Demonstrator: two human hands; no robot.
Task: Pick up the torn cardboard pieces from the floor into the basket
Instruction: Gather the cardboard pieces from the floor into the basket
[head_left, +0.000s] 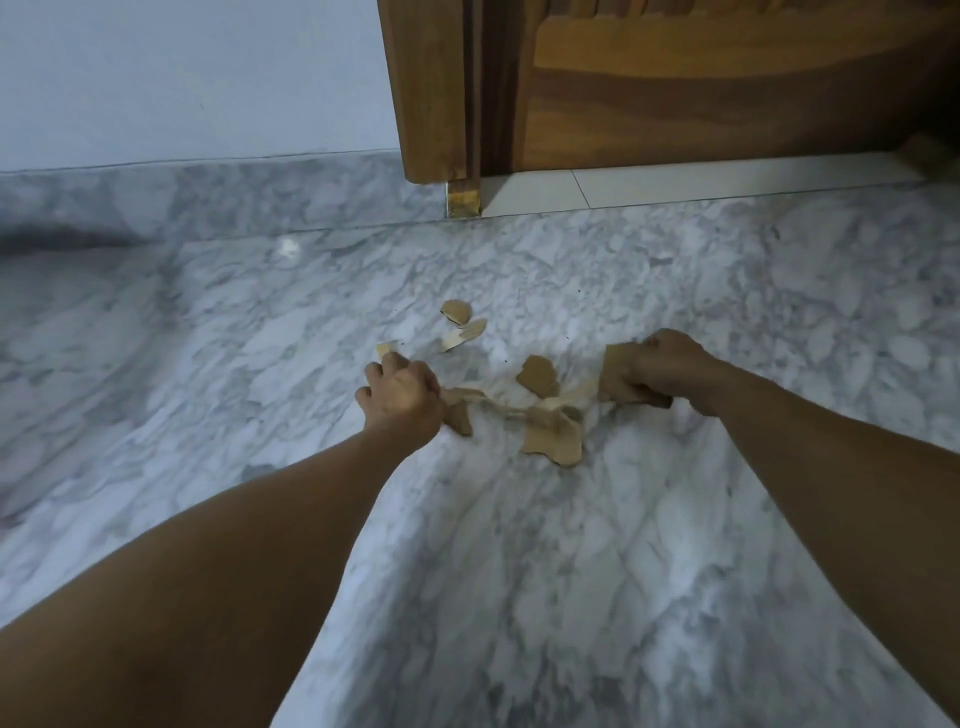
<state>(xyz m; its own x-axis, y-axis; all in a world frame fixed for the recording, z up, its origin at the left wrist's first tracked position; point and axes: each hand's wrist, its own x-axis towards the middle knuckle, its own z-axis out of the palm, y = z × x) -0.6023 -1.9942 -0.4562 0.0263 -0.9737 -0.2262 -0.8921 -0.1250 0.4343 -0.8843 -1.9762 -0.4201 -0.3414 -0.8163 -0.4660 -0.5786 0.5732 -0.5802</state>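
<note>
Gathering torn cardboard pieces (550, 434) off the marble floor (519, 571) at frame centre, left hand (402, 397) and right hand (662, 371) each clutching scraps; next, collecting the remaining pieces, basket not in view.

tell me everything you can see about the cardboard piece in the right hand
The cardboard piece is a flat tan scrap with a torn, uneven outline, plain brown on its visible face. The right hand grips it, fingers curled over its right side, holding it just above the marble floor. Its lower edge pokes out beneath the hand. Whether the thin strip beside it is attached cannot be told.
</note>
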